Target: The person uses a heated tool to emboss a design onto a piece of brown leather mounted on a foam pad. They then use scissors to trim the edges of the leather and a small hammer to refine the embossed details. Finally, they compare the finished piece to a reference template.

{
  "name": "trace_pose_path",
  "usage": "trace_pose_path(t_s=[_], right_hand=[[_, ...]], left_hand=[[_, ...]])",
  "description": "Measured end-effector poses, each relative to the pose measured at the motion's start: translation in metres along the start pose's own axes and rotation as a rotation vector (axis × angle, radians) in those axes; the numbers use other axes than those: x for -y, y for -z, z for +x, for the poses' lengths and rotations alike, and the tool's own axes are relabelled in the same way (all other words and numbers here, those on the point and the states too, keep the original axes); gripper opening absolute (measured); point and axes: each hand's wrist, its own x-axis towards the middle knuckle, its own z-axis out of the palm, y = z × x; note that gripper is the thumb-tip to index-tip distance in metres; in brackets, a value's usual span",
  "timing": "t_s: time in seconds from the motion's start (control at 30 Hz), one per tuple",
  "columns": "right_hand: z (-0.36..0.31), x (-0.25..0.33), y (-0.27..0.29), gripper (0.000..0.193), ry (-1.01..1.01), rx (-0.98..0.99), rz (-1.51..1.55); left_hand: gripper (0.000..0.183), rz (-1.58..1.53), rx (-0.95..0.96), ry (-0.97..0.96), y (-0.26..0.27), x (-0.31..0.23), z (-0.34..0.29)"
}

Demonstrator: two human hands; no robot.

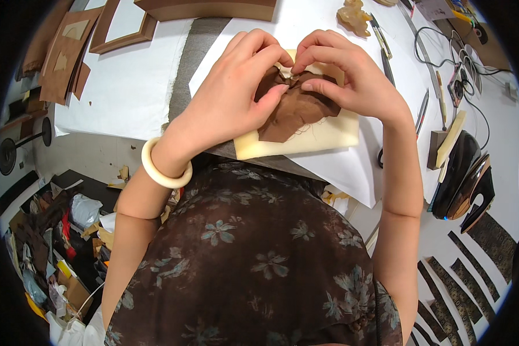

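Pretty cluttered setup: white-covered worktable with a long brown rectangular box at the far edge and a lumpy translucent amber-coloured ornament to the right of it. Front and centre, a wrinkled brown fabric piece with loose threads, lying on a cream rectangular foam-like slab. Left hand, with a chunky ivory bangle on the wrist, and right hand close together over it, fingers curled narrow around a bunched fold. Can't tell exactly what's between the fingertips.
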Motion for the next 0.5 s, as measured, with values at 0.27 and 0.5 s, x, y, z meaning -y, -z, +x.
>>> trace_pose_path(t_s=[0.27,0.5], right_hand=[[0.001,-0.003,-0.014,0.011,-0.032,-0.049,-0.073],[0.003,-0.008,-0.019,0.009,0.011,-0.059,-0.206]], left_hand=[[0.012,-0.034,0.141,0.04,0.001,0.017,0.004],[0.012,0.02,0.195,0.024,0.0,0.018,0.006]])
